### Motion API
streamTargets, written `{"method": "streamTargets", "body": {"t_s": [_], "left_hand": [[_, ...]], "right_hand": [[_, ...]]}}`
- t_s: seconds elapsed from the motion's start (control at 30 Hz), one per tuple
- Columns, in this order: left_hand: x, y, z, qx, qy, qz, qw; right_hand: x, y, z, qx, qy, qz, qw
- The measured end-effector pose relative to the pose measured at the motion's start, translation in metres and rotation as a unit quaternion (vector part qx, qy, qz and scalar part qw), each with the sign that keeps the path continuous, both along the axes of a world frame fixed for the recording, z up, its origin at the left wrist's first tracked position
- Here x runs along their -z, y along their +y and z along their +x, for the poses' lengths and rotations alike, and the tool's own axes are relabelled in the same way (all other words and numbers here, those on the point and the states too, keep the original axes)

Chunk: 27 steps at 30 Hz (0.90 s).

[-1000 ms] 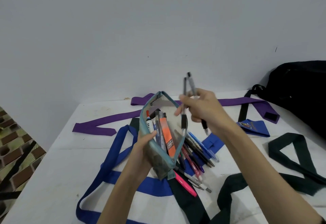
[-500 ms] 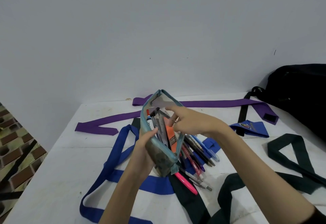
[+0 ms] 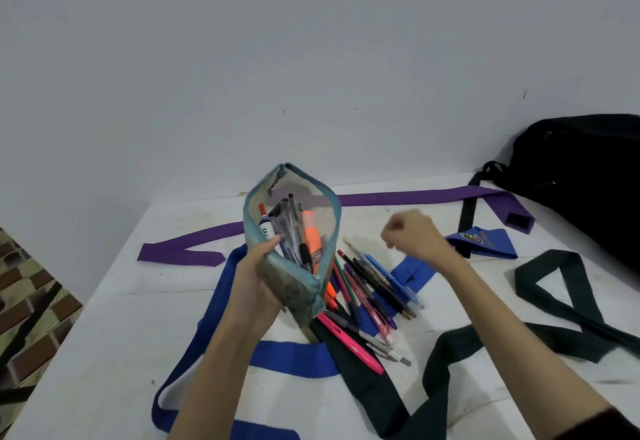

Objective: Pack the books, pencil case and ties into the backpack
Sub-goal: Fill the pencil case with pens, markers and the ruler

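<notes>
- The left hand point(image 3: 258, 273) grips the pencil case point(image 3: 294, 242) from its left side, thumb hooked over the rim, and holds it up off the white table point(image 3: 104, 353).
- The right hand point(image 3: 414, 233) hovers just right of the case, apart from it, fingers curled into a loose fist with nothing in them.
- The case gapes open at the top; inside stand an orange highlighter point(image 3: 313, 237), a white marker with a red cap point(image 3: 266, 223) and several dark pens point(image 3: 291, 221).
- Its long axis runs away from the person, far end raised toward the wall, near end dipping to the table.
- Loose pens point(image 3: 374, 287) lie fanned on the table just right of and below the case, between the two forearms; a pink pen point(image 3: 349, 342) lies nearest the viewer.
- The purple tie point(image 3: 398, 197) stretches across behind the case; the blue tie point(image 3: 291, 358) and black tie point(image 3: 561, 301) sprawl in front.
- The black backpack point(image 3: 588, 169) sits at the far right edge, well apart from both hands.
</notes>
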State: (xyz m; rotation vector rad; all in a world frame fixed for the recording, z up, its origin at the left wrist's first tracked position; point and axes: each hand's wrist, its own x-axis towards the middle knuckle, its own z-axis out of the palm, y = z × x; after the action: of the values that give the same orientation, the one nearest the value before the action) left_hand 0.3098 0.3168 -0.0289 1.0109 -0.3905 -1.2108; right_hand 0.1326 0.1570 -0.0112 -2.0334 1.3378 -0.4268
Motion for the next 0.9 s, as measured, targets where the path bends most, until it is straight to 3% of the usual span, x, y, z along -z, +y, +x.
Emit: {"method": "streamTargets", "body": {"t_s": [0.07, 0.1, 0.3, 0.37, 0.43, 0.53, 0.6, 0.67, 0.73, 0.8, 0.9], "left_hand": [[0.001, -0.001, 0.003, -0.001, -0.008, 0.004, 1.000], [0.000, -0.001, 0.003, 0.002, -0.009, 0.003, 1.000], [0.002, -0.002, 0.003, -0.004, -0.009, 0.018, 1.000], [0.003, -0.003, 0.000, -0.006, -0.005, 0.016, 1.000], [0.004, -0.003, -0.004, -0.006, 0.004, 0.003, 1.000], [0.005, -0.003, -0.013, 0.008, 0.012, 0.003, 1.000], [0.006, -0.004, -0.019, 0.008, 0.026, 0.002, 1.000], [0.005, -0.007, -0.024, 0.002, 0.035, -0.003, 0.999], [0.004, -0.008, -0.030, 0.007, 0.033, -0.004, 0.999], [0.003, -0.009, -0.034, 0.008, 0.027, 0.004, 1.000], [0.005, -0.009, -0.034, 0.002, 0.017, 0.013, 1.000]], "right_hand": [[0.037, -0.007, -0.003, -0.037, 0.182, -0.014, 0.983], [0.050, -0.007, -0.003, -0.044, 0.222, -0.017, 0.974], [0.061, -0.010, 0.000, -0.041, 0.187, -0.035, 0.981], [0.045, -0.012, 0.000, -0.006, 0.077, -0.049, 0.996], [0.013, -0.002, 0.003, 0.054, -0.123, -0.078, 0.988], [-0.043, 0.025, 0.009, 0.087, -0.391, -0.138, 0.906], [-0.069, 0.042, 0.013, 0.040, -0.445, -0.128, 0.885], [-0.076, 0.055, 0.020, -0.047, -0.375, -0.065, 0.924], [-0.069, 0.063, 0.027, -0.127, -0.210, -0.022, 0.969], [-0.059, 0.065, 0.032, -0.157, -0.079, -0.058, 0.983], [-0.059, 0.059, 0.027, -0.089, -0.100, -0.162, 0.978]]}}
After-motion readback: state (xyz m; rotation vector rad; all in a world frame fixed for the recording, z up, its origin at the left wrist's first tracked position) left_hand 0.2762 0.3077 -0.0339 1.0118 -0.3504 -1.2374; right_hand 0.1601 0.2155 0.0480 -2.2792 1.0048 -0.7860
